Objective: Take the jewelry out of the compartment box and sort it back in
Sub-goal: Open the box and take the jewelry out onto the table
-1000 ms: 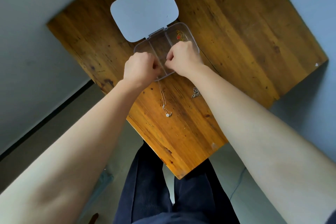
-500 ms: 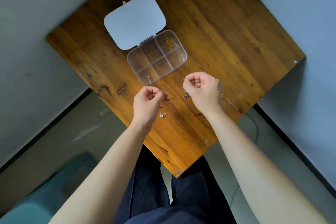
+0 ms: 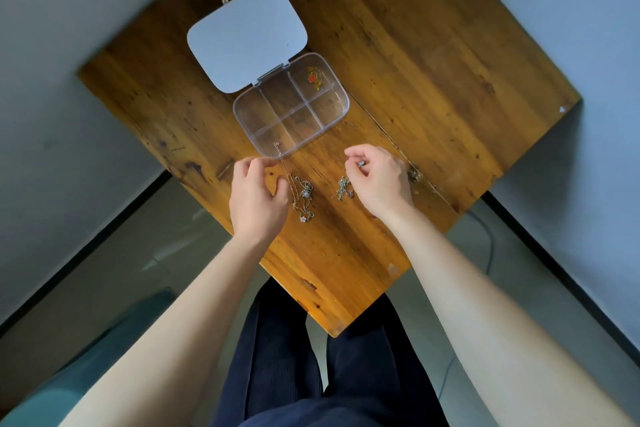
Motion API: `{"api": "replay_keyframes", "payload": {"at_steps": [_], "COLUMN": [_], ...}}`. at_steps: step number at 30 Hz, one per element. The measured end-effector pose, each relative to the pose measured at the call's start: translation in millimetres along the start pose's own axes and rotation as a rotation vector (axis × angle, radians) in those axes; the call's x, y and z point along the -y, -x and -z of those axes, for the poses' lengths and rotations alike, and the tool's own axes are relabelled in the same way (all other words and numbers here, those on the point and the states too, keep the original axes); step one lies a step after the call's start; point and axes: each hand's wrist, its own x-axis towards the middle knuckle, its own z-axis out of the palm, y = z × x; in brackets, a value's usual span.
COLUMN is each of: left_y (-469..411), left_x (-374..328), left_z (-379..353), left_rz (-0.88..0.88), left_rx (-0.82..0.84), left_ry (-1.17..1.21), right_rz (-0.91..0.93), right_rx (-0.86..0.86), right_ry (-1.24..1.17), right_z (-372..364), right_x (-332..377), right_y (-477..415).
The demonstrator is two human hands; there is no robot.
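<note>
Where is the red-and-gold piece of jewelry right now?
Head view: the red-and-gold piece lies in the far right corner compartment of the clear compartment box, beside the lid hinge, beyond both hands.

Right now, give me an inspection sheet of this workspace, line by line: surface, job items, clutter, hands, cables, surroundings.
Surface: wooden table, worn and stained, seen corner-on.
Job items: clear compartment box open, its lid folded back flat; a gold piece with a red charm sits in one far compartment, the other compartments look empty. A chain necklace and a small jewelry cluster lie on the table near the box.
Clutter: a small item partly hidden behind the right hand.
Hands: left hand pinches one end of the chain; right hand curled around a small piece.
Cables: one thin cable on the floor.
Surroundings: pale walls, grey floor, the person's dark trousers.
</note>
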Motion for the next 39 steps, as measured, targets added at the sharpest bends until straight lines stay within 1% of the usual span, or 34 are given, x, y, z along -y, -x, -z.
{"api": "replay_keyframes", "payload": {"at_steps": [1, 3, 5, 8, 13, 15, 17, 22, 25, 27, 30, 34, 36, 39], "left_y": [-4, -14, -23, -28, -27, -26, -26, -28, -29, -29, -29, -27, -27, -32], "left_x": [4, 14, 21, 24, 29, 30, 30, 32, 31, 29, 30, 30, 28, 24], "left_z": [2, 2, 1, 0, -6, -8, -7, -4, -3, -2, -3, -7, -9, -14], "left_rz": [-0.104, -0.279, -0.328, -0.312, -0.302, -0.299, -0.315, -0.336, -0.332, -0.334, -0.330, -0.334, -0.307, -0.296], "left_rx": [-0.015, 0.047, 0.153, 0.194, 0.193, 0.197, 0.202, 0.218, 0.228, 0.237, 0.242, 0.218, 0.171, 0.058], "left_ry": [-0.126, -0.364, -0.509, -0.550, -0.553, -0.548, -0.554, -0.579, -0.593, -0.601, -0.604, -0.588, -0.557, -0.514], "right_rz": [0.035, 0.126, 0.218, 0.300, 0.361, 0.356, 0.332, 0.314, 0.261, 0.235, 0.221, 0.269, 0.290, 0.264], "right_rx": [-0.010, -0.034, -0.049, -0.031, 0.022, 0.045, 0.042, 0.005, -0.026, -0.017, -0.033, -0.170, -0.222, -0.257], "right_ry": [0.018, 0.081, 0.166, 0.338, 0.802, 0.903, 0.935, 0.805, 0.669, 0.572, 0.349, 0.057, -0.104, -0.343], "right_z": [2, 3, 1, -4, -11, -16, -22, -28, -28, -26, -19, 7, 23, 46], "right_x": [8, 27, 45, 65, 89, 99, 104, 103, 100, 95, 91, 96, 98, 101], "right_y": [-8, -30, -56, -93, -125, -129, -130, -135, -141, -143, -139, -107, -83, -49]}}
